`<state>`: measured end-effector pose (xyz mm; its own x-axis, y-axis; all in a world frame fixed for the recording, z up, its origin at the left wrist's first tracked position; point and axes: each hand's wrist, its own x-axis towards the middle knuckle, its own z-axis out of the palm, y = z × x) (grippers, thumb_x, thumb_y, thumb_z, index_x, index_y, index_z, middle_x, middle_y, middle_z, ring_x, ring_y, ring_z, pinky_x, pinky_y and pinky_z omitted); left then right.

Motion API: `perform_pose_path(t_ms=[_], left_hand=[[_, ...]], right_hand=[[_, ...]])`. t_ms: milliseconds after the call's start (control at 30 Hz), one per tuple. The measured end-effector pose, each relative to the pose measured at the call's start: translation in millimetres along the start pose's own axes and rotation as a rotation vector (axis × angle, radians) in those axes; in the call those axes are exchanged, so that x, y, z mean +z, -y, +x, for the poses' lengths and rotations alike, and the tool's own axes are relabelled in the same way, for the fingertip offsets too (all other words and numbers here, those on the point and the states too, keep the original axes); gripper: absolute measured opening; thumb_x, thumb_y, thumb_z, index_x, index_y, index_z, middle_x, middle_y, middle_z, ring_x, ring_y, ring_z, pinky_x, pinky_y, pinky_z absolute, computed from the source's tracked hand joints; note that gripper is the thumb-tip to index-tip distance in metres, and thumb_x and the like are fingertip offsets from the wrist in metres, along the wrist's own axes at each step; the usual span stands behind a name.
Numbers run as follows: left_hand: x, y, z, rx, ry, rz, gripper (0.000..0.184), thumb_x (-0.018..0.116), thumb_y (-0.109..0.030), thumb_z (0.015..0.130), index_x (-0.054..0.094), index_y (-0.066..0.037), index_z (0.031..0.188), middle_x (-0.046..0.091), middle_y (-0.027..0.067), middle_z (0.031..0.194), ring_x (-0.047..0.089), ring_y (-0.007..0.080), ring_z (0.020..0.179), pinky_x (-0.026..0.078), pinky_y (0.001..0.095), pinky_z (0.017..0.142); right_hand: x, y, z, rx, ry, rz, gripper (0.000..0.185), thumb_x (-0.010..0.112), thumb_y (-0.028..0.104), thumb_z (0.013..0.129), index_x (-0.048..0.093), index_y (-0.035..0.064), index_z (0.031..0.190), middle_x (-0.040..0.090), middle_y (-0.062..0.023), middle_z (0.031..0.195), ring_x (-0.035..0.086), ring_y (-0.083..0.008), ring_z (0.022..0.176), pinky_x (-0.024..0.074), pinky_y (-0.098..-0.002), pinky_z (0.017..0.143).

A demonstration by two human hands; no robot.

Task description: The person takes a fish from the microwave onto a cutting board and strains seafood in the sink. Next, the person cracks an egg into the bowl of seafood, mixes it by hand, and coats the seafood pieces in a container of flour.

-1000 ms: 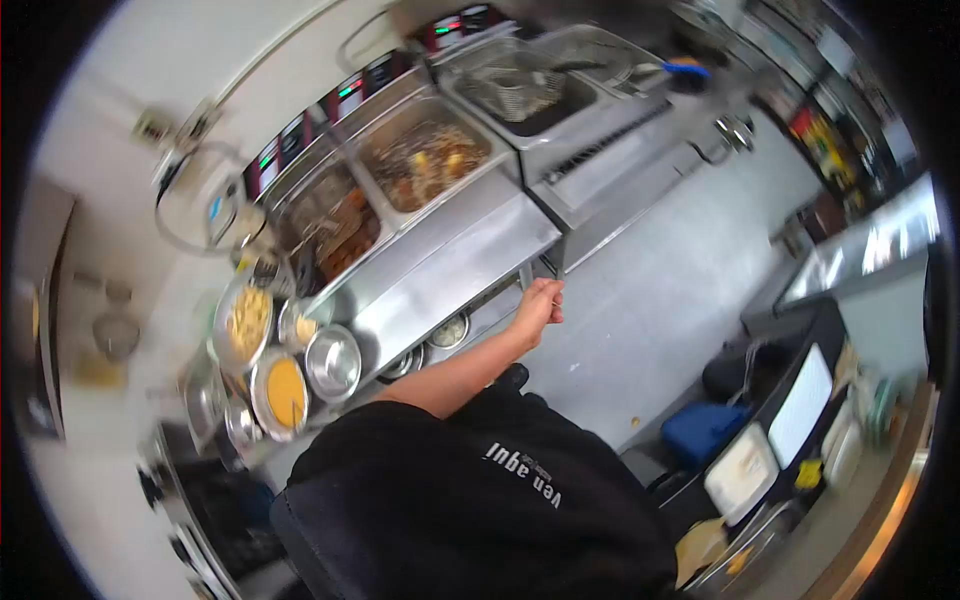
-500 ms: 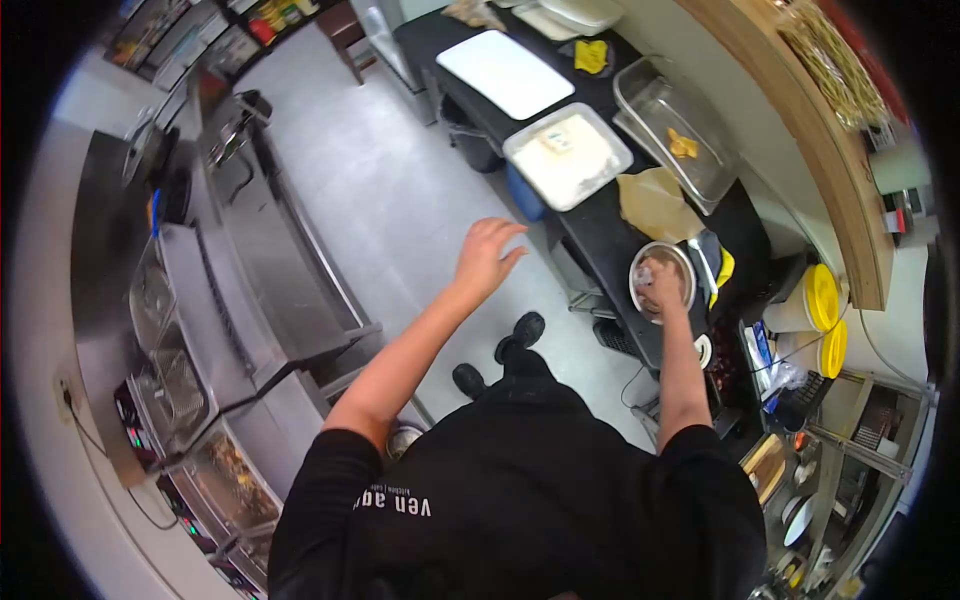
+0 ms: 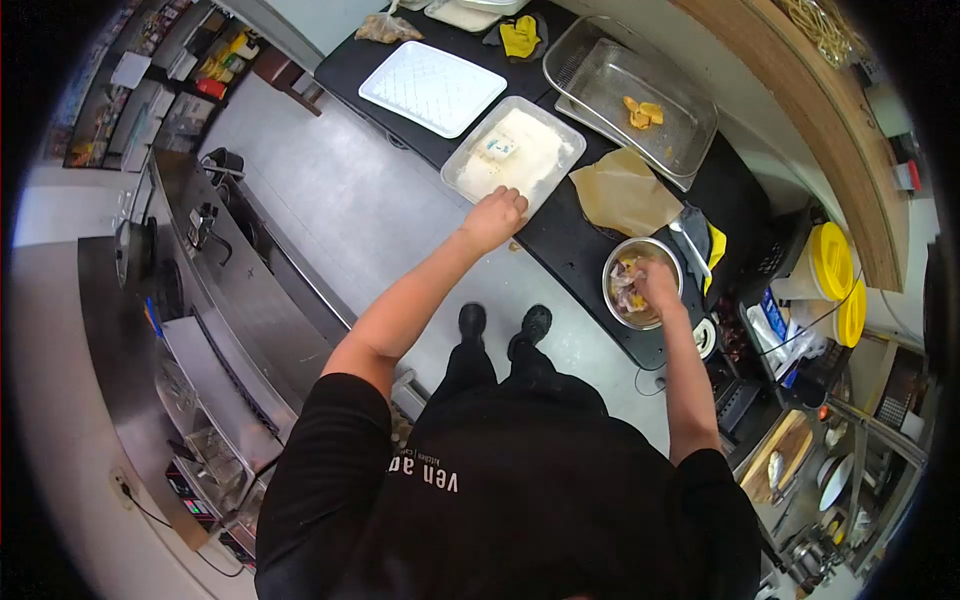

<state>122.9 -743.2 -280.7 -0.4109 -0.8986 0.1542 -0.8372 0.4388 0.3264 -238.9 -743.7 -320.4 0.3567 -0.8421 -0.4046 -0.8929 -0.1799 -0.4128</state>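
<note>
My left hand (image 3: 495,219) is at the near edge of a metal tray (image 3: 459,178) of white powder, its fingers curled; whether it grips anything is hidden. In the powder lies a coated piece (image 3: 499,148). My right hand (image 3: 658,284) reaches into a round steel bowl (image 3: 650,246) on the black table. Pinkish and yellow pieces (image 3: 628,284) lie in the bowl against its fingertips, and the fingers are blurred. Brown paper (image 3: 625,193) lies just behind the bowl, with a white-handled utensil (image 3: 692,245) to its right.
A white ridged tray (image 3: 433,88) stands left of the powder tray. Behind the paper, a wire basket and a pan (image 3: 668,148) hold orange pieces. Yellow-lidded tubs (image 3: 831,262) stand at the right. Steel counters and fryers (image 3: 205,445) line the left side.
The view has swung from the fryers to the black table. My left hand has moved to the powder tray's edge and its fingers have curled in. My right hand is still in the bowl.
</note>
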Motion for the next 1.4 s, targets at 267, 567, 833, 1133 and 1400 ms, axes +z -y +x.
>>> perform_pose_path(t_ms=[267,567,833,1133,1400], left_hand=[[-102.0,58.8,22.3,-0.051,-0.467,-0.141,0.013,0.060,-0.001,0.077,0.053,-0.001,0.087,0.055,0.0147,0.081,0.056,0.0302,0.077,0.046,0.0374,0.067],[-126.7,88.8,11.2,-0.285,-0.604,-0.298,0.009,0.059,-0.001,0.079,0.054,-0.001,0.087,0.054,0.0145,0.081,0.054,0.0310,0.076,0.044,0.0368,0.067],[-26.1,49.0,-42.4,-0.029,-0.434,-0.002,0.019,0.057,-0.001,0.068,0.057,-0.008,0.086,0.053,0.0083,0.083,0.054,0.0282,0.084,0.047,0.0366,0.072],[-48.0,36.6,-29.3,-0.147,-0.511,-0.033,0.026,0.060,0.006,0.062,0.057,-0.008,0.085,0.056,0.0089,0.084,0.056,0.0296,0.086,0.047,0.0372,0.073],[-128.6,-13.3,-1.3,-0.006,-0.715,0.009,0.028,0.061,0.007,0.060,0.059,-0.007,0.084,0.056,0.0091,0.083,0.055,0.0308,0.086,0.048,0.0395,0.080]], right_hand=[[15.8,23.1,-3.5,0.047,-0.144,0.027,0.031,0.069,0.006,0.066,0.065,0.0123,0.096,0.052,-0.0184,0.110,0.053,-0.0376,0.103,0.0433,-0.0436,0.087],[3.6,34.9,-14.4,0.101,-0.108,-0.064,0.053,0.077,0.020,0.064,0.060,0.0141,0.114,0.050,-0.0195,0.120,0.053,-0.0375,0.105,0.0424,-0.0406,0.093],[10.6,30.8,-9.9,0.115,-0.157,0.017,0.057,0.078,0.021,0.063,0.059,0.0170,0.117,0.044,-0.0223,0.127,0.045,-0.0376,0.117,0.0388,-0.0401,0.096],[3.3,22.7,-8.6,0.165,-0.229,-0.002,0.032,0.073,0.013,0.065,0.066,0.0116,0.096,0.059,-0.0210,0.094,0.060,-0.0377,0.087,0.0470,-0.0447,0.080],[21.8,15.6,0.6,0.086,-0.236,-0.071,0.045,0.072,0.014,0.064,0.061,0.0165,0.108,0.049,-0.0154,0.115,0.049,-0.0391,0.107,0.0459,-0.0447,0.086]])
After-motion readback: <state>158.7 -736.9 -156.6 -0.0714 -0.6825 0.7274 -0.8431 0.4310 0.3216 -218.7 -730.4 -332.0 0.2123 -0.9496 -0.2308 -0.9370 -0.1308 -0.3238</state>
